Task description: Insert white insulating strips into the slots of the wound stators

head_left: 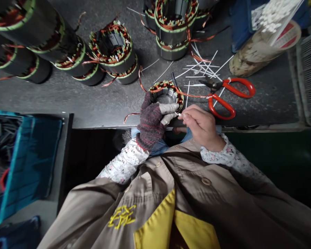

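Stator (167,92): gloved L hand (153,119) across near side, grip unclear; R hand (200,125) pinching wht strip (179,114).

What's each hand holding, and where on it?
Left hand: wound ring, by its left and near rim. Right hand: small white piece, pinched at its right end.

Brown jacket (230,204), yellow collar (158,221)
Yellow embroidery (121,217) at seven o'clock, round button (206,181) between four and five, white floral sleeves (126,160); on the left hand (154,116), a dark striped knit glove (150,124) with red cuff edge (142,148) and pale finger covers (168,108).
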Demonstrator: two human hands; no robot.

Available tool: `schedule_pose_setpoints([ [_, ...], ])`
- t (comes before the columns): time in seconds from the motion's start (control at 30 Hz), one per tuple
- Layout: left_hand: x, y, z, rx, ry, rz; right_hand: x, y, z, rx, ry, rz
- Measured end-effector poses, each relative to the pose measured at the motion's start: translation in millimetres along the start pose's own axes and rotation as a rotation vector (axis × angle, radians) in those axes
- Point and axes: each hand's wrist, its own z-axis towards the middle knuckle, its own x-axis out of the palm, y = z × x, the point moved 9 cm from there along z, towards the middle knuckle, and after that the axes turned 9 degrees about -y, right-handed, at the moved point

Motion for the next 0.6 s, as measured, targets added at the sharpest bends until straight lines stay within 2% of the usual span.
schedule_pose_setpoints([
  [0.17, 1.5, -5.0, 0.3, 0.059, 0.016, 0.005, 8.9, -14.1, 5.3, 0.010, 0.031, -0.192],
  [0.27, 3.4, -4.7, -2.0, 0.064, 0.046, 0.032, 3.8, -13.9, 5.8, 0.032, 0.001, -0.113],
  [0.37, 3.6, -2.9, -3.2, 0.054, 0.048, 0.049, -4.4, -2.9, 4.2, 0.004, -0.036, -0.034],
  [0.47, 4.5, -3.2, -2.4, 0.082, 0.049, 0.095, -2.7, 2.2, 2.9, -0.035, -0.006, -0.092],
  [0.6, 4.4, -7.1, -1.0, 0.151, 0.044, 0.109, 6.4, -14.8, 5.9, 0.030, 0.056, -0.219],
])
